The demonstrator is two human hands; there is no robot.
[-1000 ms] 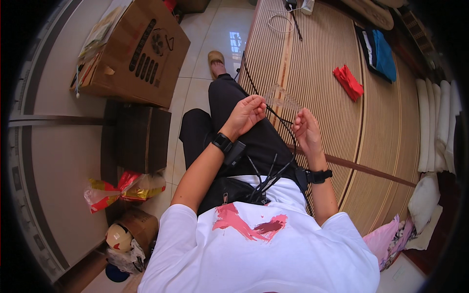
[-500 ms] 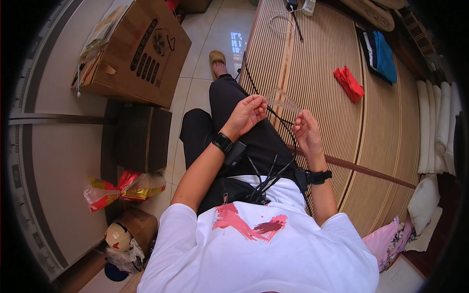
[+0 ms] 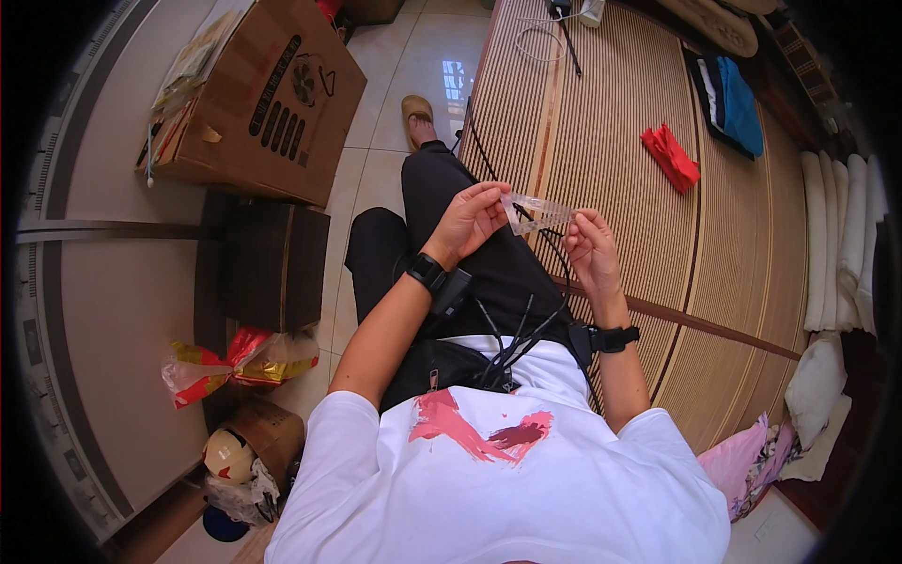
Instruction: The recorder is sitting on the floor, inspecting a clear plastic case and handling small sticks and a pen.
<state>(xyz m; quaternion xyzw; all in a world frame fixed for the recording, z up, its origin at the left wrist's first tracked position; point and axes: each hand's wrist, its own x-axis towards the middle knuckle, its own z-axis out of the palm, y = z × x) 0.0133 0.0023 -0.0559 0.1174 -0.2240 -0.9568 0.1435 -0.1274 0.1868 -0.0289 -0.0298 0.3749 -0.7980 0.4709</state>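
A clear plastic set square (image 3: 542,204), a triangle with a cut-out middle, is stretched between my two hands above my lap. My left hand (image 3: 470,224) pinches its wide end between thumb and fingers. At the narrow end, my right hand (image 3: 593,252) has thumb and fingertips closed on the corner. The set square's face is turned up toward me, and fine marks on it are too small to read. Behind it lie my dark trouser leg, a black cable and the slatted mat (image 3: 611,103).
On the mat are a red folded cloth (image 3: 671,159), folded blue and dark clothes (image 3: 738,108) and a white cable (image 3: 540,42). Rolled white bedding (image 3: 836,240) lines the far right. A cardboard box (image 3: 272,103) stands at left, above a dark box (image 3: 275,268). Black cables (image 3: 512,352) cross my waist.
The set square has tilted between my hands, its face now showing as a clear triangle. Both hands keep their grip and have barely shifted.
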